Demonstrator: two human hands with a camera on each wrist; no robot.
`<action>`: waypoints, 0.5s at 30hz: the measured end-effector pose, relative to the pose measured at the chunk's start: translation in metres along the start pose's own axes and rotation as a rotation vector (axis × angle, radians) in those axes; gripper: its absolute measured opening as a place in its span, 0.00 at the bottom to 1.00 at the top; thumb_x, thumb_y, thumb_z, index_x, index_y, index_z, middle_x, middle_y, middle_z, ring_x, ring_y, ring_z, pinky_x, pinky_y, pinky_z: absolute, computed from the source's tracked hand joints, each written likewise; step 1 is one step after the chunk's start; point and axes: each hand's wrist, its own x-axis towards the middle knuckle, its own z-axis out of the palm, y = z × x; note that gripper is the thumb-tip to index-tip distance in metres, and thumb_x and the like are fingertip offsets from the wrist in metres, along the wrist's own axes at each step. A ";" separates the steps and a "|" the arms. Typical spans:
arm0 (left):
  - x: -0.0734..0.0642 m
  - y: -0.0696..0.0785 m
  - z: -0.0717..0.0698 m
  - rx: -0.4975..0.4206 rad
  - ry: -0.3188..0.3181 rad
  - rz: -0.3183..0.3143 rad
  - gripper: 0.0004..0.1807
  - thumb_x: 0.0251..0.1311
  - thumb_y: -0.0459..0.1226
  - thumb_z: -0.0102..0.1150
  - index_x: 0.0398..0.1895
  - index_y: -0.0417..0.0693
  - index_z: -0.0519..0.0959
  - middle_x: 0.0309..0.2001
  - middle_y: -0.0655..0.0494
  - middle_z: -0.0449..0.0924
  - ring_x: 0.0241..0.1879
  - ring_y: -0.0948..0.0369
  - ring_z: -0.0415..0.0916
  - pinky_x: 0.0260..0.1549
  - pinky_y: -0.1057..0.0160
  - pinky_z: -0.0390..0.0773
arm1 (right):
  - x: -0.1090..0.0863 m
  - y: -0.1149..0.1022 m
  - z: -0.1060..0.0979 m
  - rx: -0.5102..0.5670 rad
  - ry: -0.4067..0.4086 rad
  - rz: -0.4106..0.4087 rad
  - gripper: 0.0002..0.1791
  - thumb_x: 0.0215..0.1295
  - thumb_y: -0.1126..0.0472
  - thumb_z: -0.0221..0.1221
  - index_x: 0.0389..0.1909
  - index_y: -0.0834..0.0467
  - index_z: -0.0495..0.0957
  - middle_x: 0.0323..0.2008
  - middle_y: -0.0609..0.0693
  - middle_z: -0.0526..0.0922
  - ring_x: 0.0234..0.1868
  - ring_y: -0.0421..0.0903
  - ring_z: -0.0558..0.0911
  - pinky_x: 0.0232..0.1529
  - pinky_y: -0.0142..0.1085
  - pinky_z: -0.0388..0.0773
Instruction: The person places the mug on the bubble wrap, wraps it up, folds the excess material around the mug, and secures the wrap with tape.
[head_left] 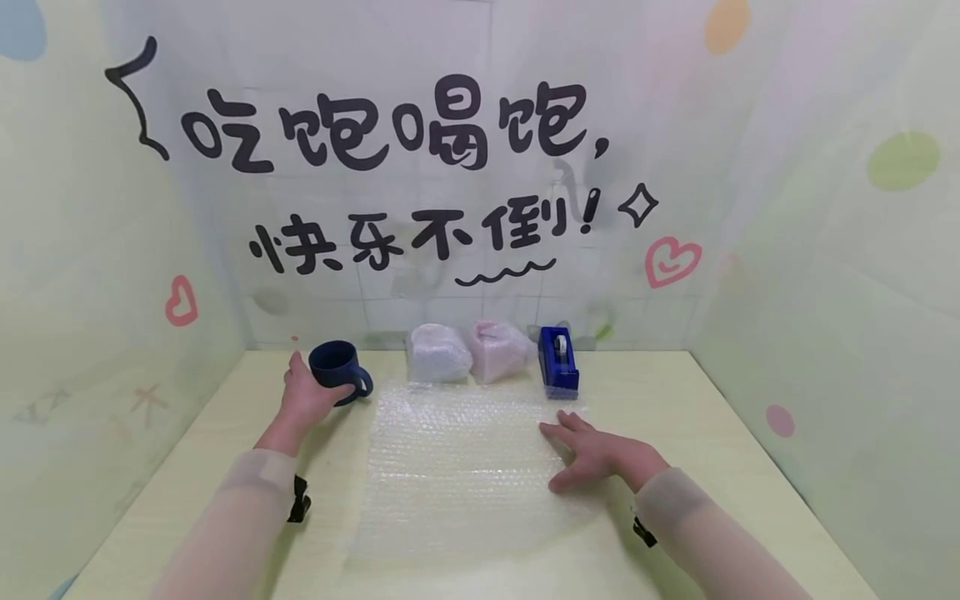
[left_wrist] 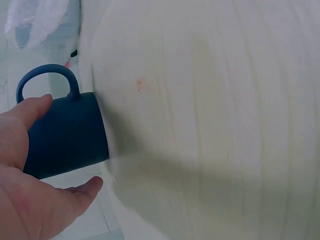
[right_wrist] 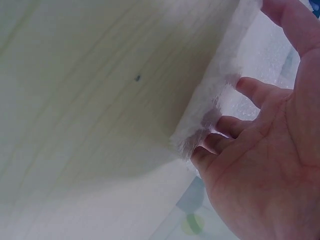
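Note:
A dark blue mug (head_left: 334,363) stands at the back left of the table, its handle pointing right. My left hand (head_left: 309,393) holds it from the left side, thumb across its front near the handle. The left wrist view shows the same mug (left_wrist: 67,132) between thumb and fingers. A sheet of clear bubble wrap (head_left: 457,475) lies flat in the middle of the table. My right hand (head_left: 592,454) rests at its right edge with fingers spread. In the right wrist view those fingertips (right_wrist: 250,87) touch the edge of the bubble wrap (right_wrist: 212,95).
Behind the sheet stand a white wrapped bundle (head_left: 438,354) and a pinkish wrapped bundle (head_left: 498,352). To their right is a blue tape dispenser (head_left: 558,362) with a roll in it. Printed curtains (head_left: 465,308) enclose the pale wooden table (head_left: 675,417) at the back and sides.

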 end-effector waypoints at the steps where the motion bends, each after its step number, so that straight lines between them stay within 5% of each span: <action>1: 0.001 -0.002 0.001 -0.006 0.000 0.000 0.71 0.66 0.42 0.74 0.85 0.28 0.23 0.83 0.14 0.36 0.82 0.23 0.47 0.82 0.29 0.54 | 0.000 0.000 0.000 0.002 -0.001 0.002 0.57 0.63 0.43 0.75 0.89 0.50 0.56 0.90 0.64 0.43 0.90 0.70 0.42 0.82 0.76 0.47; 11: 0.004 -0.009 0.006 -0.063 0.003 -0.008 0.71 0.69 0.45 0.74 0.86 0.31 0.24 0.85 0.18 0.39 0.85 0.26 0.43 0.84 0.32 0.51 | 0.000 0.000 0.000 -0.001 -0.005 0.010 0.57 0.64 0.43 0.75 0.89 0.49 0.56 0.90 0.63 0.43 0.90 0.69 0.41 0.82 0.76 0.48; 15: 0.004 -0.009 0.007 -0.067 0.015 0.027 0.64 0.70 0.45 0.74 0.87 0.29 0.35 0.83 0.20 0.50 0.83 0.28 0.52 0.83 0.33 0.56 | 0.002 0.000 0.000 -0.004 -0.010 0.014 0.57 0.64 0.43 0.75 0.89 0.49 0.56 0.90 0.63 0.42 0.90 0.69 0.41 0.82 0.76 0.47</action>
